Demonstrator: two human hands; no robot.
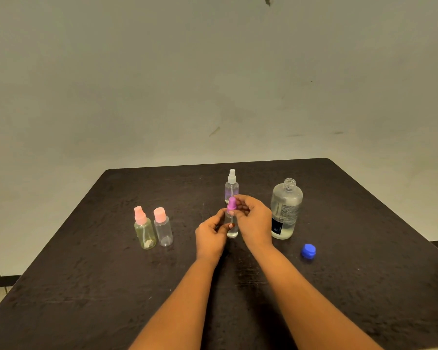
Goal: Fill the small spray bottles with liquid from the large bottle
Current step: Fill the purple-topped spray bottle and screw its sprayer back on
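Person at a dark table (86,274), working on a small spray bottle (232,232) near the table's middle, a little toward the far edge. The left hand (211,236) is curling its fingers round the clear body; the right hand (253,221) is pinching the purple spray top (231,205) between thumb and fingertips. Neither hand is holding anything else.

The bottle is standing upright, its long axis running vertically, spray top up and base down. It cannot be told whether the base is resting on the table or just above it, nor which way the nozzle is facing, since the fingers are covering it.

The large bottle (286,210) is standing uncapped just beside the right hand, toward the right edge, its blue cap (308,251) lying apart from it, nearer the near edge. The main risk is lying here: a right wrist or forearm swinging outward is likely to be tipping the open bottle and spilling its liquid. A top turning crookedly on its thread is a second risk, leaving a leaking seal. A loosening left grip is a third, letting the slim bottle twist or topple.

A clear sprayer with a white top (232,185) is standing just behind the hands. A yellowish pink-topped sprayer (144,229) and a clear pink-capped bottle (163,229) are standing together toward the left edge.
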